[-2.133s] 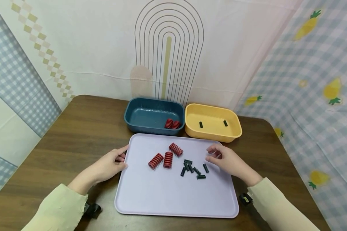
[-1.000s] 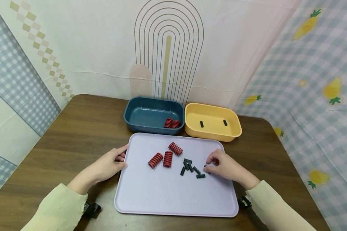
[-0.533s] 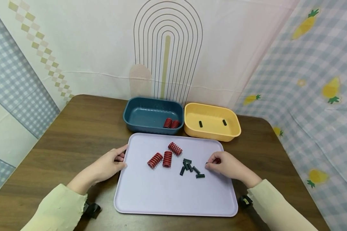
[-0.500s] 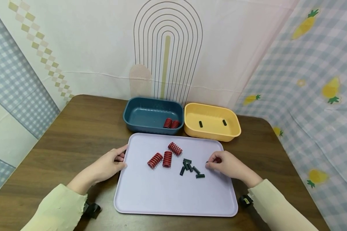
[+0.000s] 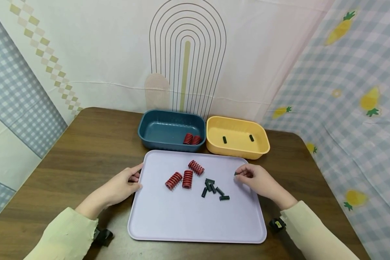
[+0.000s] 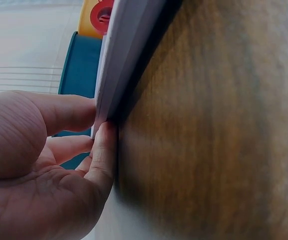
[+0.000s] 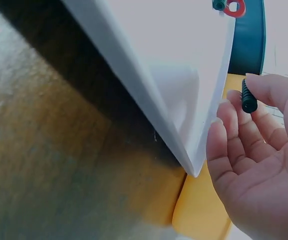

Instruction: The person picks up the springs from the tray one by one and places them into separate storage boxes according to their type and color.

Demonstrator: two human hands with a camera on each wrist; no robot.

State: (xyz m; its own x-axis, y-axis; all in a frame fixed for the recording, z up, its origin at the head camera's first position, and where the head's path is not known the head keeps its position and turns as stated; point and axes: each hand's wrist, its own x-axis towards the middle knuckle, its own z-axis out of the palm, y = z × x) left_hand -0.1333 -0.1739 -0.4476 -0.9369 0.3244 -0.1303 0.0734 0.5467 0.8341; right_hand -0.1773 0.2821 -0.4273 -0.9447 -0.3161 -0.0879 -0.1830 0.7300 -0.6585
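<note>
Well, right of centre the right hand (image 5: 256, 179) pinches a green coil spring (image 7: 249, 101); centre-left, the left hand (image 5: 118, 187) grips the lilac tray (image 5: 182, 221).

Both sleeved arms (image 5: 316, 229) reach forward, well apart; the left hand (image 5: 120, 185) grips, its index finger extended and the others curled under, while the right hand (image 5: 259, 181) pinches between thumb and forefinger, remaining fingers loosely bent

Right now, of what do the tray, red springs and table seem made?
Tray: probably plastic, matt-looking, judging by its smooth moulded rim. Red springs: likely metal, painted, given even red coils. Table: wood or laminate, faintly shiny, showing brown grain.
</note>
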